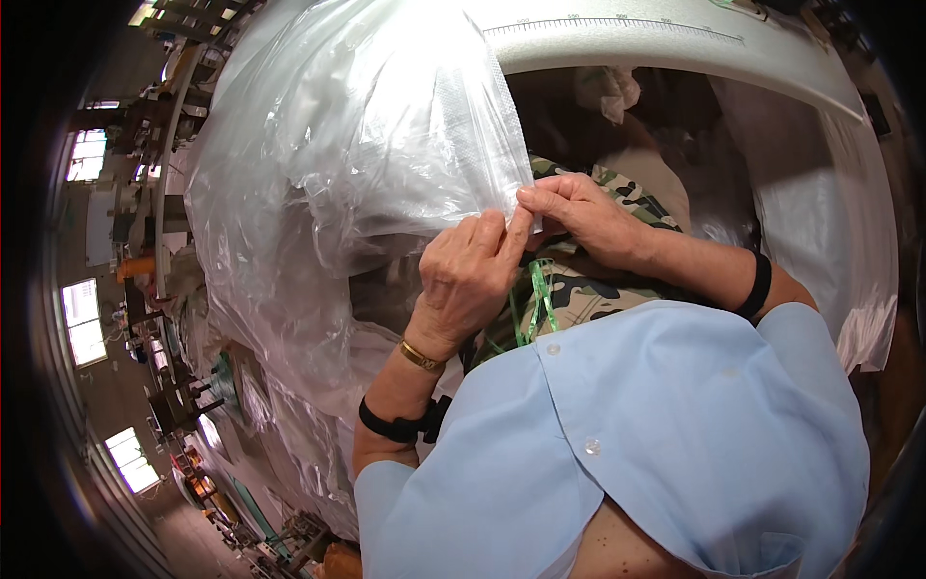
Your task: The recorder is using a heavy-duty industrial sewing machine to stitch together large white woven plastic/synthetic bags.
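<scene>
A large sheet of clear, shiny plastic film (386,125) spreads over the table edge and drapes down on the left. Its near right corner lies between my two hands, close in front of my body. My left hand (470,265), with a gold watch on the wrist, has its fingers closed on the film's edge. Thumb and fingers of my right hand (588,220) pinch the same corner from the right. What lies directly under the fingertips is hidden. Green plastic strands (540,299) hang just below the hands, over camouflage-patterned cloth (579,289) on my lap.
Beyond the film, a pale tabletop (675,48) carries a printed ruler scale. More translucent plastic (839,212) hangs at the right. A crumpled white piece (608,92) sits below the table edge. Cluttered equipment (178,386) and bright windows (85,323) line the far left.
</scene>
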Tool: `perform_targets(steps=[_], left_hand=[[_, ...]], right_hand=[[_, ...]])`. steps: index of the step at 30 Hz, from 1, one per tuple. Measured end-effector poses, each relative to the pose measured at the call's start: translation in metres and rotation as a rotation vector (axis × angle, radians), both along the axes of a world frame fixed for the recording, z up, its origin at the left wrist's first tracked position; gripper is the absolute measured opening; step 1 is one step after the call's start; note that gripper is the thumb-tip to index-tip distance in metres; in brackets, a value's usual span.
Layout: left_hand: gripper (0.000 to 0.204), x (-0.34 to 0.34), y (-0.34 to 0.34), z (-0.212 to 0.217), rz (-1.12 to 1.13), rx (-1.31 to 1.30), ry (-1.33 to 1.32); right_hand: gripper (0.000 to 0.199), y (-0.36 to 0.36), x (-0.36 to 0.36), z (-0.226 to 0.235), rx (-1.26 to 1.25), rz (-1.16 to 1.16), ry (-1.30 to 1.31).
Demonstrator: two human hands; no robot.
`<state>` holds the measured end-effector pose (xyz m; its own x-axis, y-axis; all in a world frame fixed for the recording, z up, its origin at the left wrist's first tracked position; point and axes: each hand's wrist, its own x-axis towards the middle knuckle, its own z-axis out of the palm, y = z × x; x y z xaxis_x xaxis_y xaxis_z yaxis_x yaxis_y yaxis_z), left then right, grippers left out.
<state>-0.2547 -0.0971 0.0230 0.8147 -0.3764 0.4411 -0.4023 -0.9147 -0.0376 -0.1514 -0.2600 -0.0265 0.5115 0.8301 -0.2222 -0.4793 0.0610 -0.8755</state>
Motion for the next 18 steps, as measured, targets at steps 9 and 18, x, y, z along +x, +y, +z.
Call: perform_targets(steps=[9, 18], left_hand=[[0.034, 0.000, 0.017, -0.009, -0.144, -0.118, -0.199], [0.027, -0.008, 0.042, -0.011, -0.001, -0.127, -0.164]], right_hand=[[0.028, -0.006, -0.004, 0.009, 0.037, -0.030, 0.146], [0.020, -0.008, -0.005, 0.014, -0.024, -0.021, 0.215]])
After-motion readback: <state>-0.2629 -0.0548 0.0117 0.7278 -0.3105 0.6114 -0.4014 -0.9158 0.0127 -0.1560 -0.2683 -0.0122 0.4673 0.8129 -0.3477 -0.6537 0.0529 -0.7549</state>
